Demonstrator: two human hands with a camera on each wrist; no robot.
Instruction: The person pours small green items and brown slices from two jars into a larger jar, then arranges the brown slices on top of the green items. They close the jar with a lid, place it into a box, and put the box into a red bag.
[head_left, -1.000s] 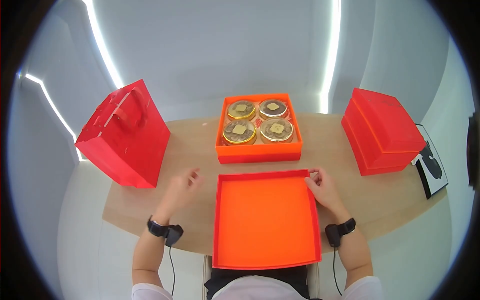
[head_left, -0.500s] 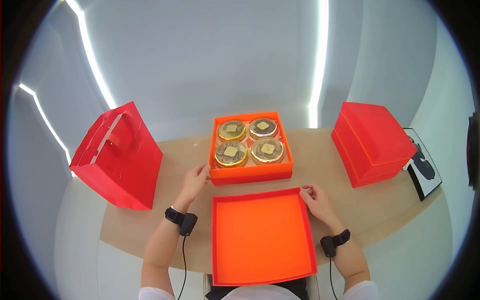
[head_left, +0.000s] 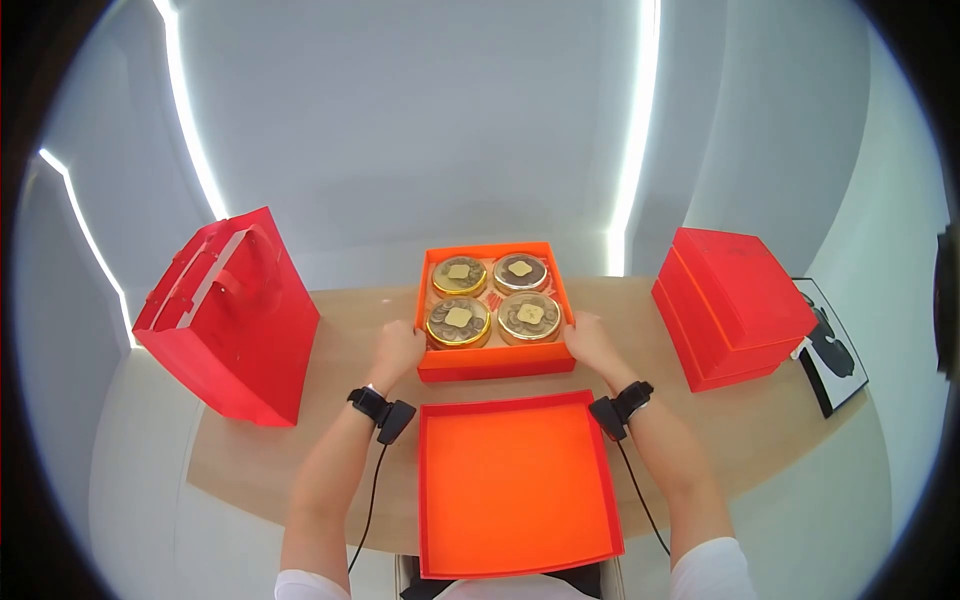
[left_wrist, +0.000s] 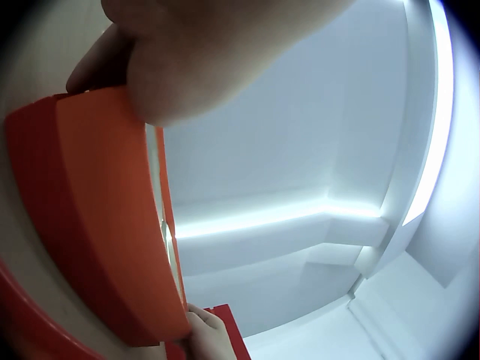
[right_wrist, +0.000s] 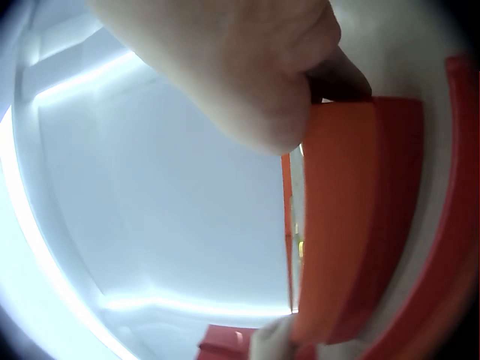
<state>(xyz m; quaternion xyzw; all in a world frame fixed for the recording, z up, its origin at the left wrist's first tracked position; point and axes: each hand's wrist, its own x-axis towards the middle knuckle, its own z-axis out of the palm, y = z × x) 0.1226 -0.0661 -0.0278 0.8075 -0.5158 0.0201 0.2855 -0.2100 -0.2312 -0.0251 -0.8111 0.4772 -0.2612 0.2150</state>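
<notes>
An orange-and-red gift box [head_left: 497, 362] stands on the table, its open top showing several round clear-lidded jars [head_left: 529, 317] with gold rims and pale labels. My left hand [head_left: 400, 347] grips the box's near left corner. At the near right corner my right hand [head_left: 588, 338] grips the opposite side. Both wrist views show a thumb at the top edge of the orange wall [left_wrist: 112, 202], with fingers reaching down the side, partly hidden. Nearer to my body lies the box lid [head_left: 515, 490], inside up, bright orange with a red rim; neither hand is on it.
A red paper bag [head_left: 240, 330] with ribbon handles stands on the left of the wooden table [head_left: 350, 310]. To the right is a stack of red boxes [head_left: 735, 310], with a framed black-and-white picture [head_left: 832, 350] beside it. A wall [head_left: 420, 120] rises behind.
My right hand has let go of the lid's corner and moved forward to the box's right side. The left hand went forward to the left side earlier and stays there.
</notes>
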